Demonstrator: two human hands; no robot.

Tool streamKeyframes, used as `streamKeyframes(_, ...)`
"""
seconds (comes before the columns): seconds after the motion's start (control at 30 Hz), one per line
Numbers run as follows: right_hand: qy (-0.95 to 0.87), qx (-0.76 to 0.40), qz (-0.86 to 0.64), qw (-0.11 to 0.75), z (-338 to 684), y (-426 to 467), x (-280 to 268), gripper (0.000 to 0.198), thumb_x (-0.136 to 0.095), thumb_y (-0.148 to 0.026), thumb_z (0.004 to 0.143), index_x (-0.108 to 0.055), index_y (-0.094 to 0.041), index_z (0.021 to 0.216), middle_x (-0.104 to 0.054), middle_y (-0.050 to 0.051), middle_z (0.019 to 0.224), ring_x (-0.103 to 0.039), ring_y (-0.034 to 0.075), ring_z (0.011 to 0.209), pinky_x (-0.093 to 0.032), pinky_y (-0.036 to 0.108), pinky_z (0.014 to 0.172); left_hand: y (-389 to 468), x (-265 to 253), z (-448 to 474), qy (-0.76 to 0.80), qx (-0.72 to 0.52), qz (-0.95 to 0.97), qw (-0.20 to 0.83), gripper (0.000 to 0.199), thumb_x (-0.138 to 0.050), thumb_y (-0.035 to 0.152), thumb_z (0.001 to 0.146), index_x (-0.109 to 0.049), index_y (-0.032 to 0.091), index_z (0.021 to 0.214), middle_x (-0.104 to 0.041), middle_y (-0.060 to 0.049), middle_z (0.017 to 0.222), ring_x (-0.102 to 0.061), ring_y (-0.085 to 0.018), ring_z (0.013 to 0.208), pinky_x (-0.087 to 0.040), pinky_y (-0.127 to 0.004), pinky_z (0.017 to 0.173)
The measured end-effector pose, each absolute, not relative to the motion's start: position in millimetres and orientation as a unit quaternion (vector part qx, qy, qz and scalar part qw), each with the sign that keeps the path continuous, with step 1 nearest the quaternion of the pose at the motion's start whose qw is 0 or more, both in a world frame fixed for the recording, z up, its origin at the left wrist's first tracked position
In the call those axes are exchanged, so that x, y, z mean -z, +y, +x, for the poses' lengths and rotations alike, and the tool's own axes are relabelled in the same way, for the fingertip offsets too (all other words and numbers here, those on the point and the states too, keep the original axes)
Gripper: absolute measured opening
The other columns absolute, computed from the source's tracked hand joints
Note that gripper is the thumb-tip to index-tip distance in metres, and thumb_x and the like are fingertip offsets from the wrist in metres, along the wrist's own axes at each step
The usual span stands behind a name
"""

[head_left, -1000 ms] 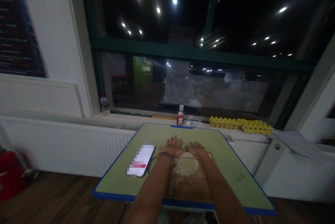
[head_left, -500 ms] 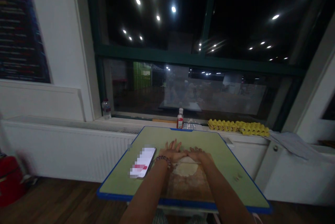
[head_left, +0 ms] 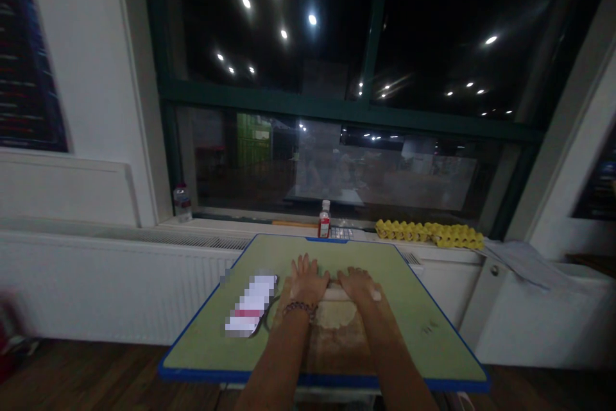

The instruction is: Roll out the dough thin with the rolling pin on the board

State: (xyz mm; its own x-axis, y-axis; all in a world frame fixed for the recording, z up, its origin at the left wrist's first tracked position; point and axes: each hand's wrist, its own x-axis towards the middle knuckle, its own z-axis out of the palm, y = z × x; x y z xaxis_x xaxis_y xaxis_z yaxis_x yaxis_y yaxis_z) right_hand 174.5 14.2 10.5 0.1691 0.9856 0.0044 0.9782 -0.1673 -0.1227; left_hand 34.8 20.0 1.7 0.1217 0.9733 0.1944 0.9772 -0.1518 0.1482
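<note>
A pale rolling pin (head_left: 335, 294) lies crosswise under both my palms. My left hand (head_left: 309, 281), a beaded bracelet on its wrist, rests on the pin's left part with the fingers spread forward. On the pin's right part lies my right hand (head_left: 357, 284), fingers stretched out and apart, not wrapped round it. A flat, roundish sheet of dough (head_left: 337, 315) sits just on the near side of the pin, partly covered by it. Under the dough is a floury wooden board (head_left: 339, 350).
The board is on a green table (head_left: 423, 353) with a blue edge. A lit phone (head_left: 253, 305) lies left of my arms. Behind, on the sill, stand a small red-labelled bottle (head_left: 325, 222), a clear bottle (head_left: 183, 204) and yellow egg trays (head_left: 428, 233).
My hands have moved apart along the rolling pin; the thumbs were close together before. The view has turned slightly to the right. The dough stays on the board.
</note>
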Motion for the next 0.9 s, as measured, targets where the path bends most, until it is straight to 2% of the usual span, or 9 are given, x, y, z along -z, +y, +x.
streamKeyframes(0.1,-0.623,-0.030,-0.778,0.074,173,14,-12,0.050,-0.032,-0.043,0.097,-0.065,-0.017,0.124,-0.063,0.016,0.128,-0.056,0.029,0.122,-0.043,0.040,0.097,15,-3,35,-0.646,0.180,-0.739,0.057,0.057,-0.036,0.046,0.097,-0.048,0.015,0.143,-0.039,-0.015,0.154,-0.026,-0.033,0.144,-0.011,-0.051,0.118)
streamKeyframes(0.17,-0.622,-0.031,-0.778,0.083,173,13,-13,0.048,-0.033,-0.042,0.096,-0.068,-0.019,0.119,-0.065,0.014,0.126,-0.058,0.028,0.119,-0.044,0.038,0.096,15,-4,36,-0.644,0.197,-0.736,0.071,0.055,-0.039,0.044,0.096,-0.049,0.017,0.142,-0.042,-0.015,0.152,-0.032,-0.033,0.141,-0.015,-0.050,0.116)
streamKeyframes(0.27,-0.628,-0.033,-0.773,0.089,173,13,-14,0.044,-0.034,-0.039,0.096,-0.071,-0.022,0.113,-0.067,0.012,0.123,-0.060,0.028,0.115,-0.044,0.038,0.095,17,-4,35,-0.638,0.191,-0.743,0.068,0.049,-0.043,0.041,0.096,-0.052,0.020,0.139,-0.047,-0.014,0.147,-0.036,-0.035,0.136,-0.022,-0.052,0.111)
streamKeyframes(0.43,-0.622,-0.037,-0.776,0.097,174,14,-14,0.044,-0.035,-0.039,0.095,-0.070,-0.020,0.115,-0.067,0.013,0.122,-0.059,0.028,0.116,-0.044,0.038,0.094,20,-9,36,-0.645,0.179,-0.742,0.044,0.044,-0.043,0.039,0.097,-0.058,0.015,0.130,-0.059,-0.017,0.130,-0.048,-0.032,0.122,-0.033,-0.046,0.102)
streamKeyframes(0.53,-0.614,-0.040,-0.782,0.100,175,16,-13,0.045,-0.035,-0.039,0.095,-0.070,-0.018,0.115,-0.068,0.014,0.121,-0.060,0.028,0.116,-0.045,0.037,0.092,20,-13,36,-0.647,0.167,-0.743,0.033,0.041,-0.042,0.040,0.097,-0.063,0.017,0.124,-0.064,-0.016,0.118,-0.052,-0.031,0.116,-0.035,-0.045,0.098)
streamKeyframes(0.73,-0.615,-0.040,-0.781,0.102,175,18,-12,0.044,-0.035,-0.038,0.095,-0.071,-0.021,0.113,-0.068,0.013,0.119,-0.061,0.028,0.114,-0.046,0.038,0.091,17,-19,36,-0.633,0.126,-0.763,0.030,0.040,-0.038,0.039,0.098,-0.065,0.021,0.122,-0.061,-0.017,0.123,-0.050,-0.034,0.119,-0.035,-0.048,0.097)
streamKeyframes(0.9,-0.614,-0.035,-0.781,0.108,175,18,-11,0.045,-0.034,-0.037,0.095,-0.071,-0.018,0.113,-0.068,0.014,0.120,-0.061,0.028,0.114,-0.047,0.037,0.091,15,-22,35,-0.627,0.111,-0.771,0.019,0.038,-0.040,0.037,0.098,-0.067,0.022,0.120,-0.063,-0.017,0.116,-0.055,-0.034,0.113,-0.037,-0.049,0.095)
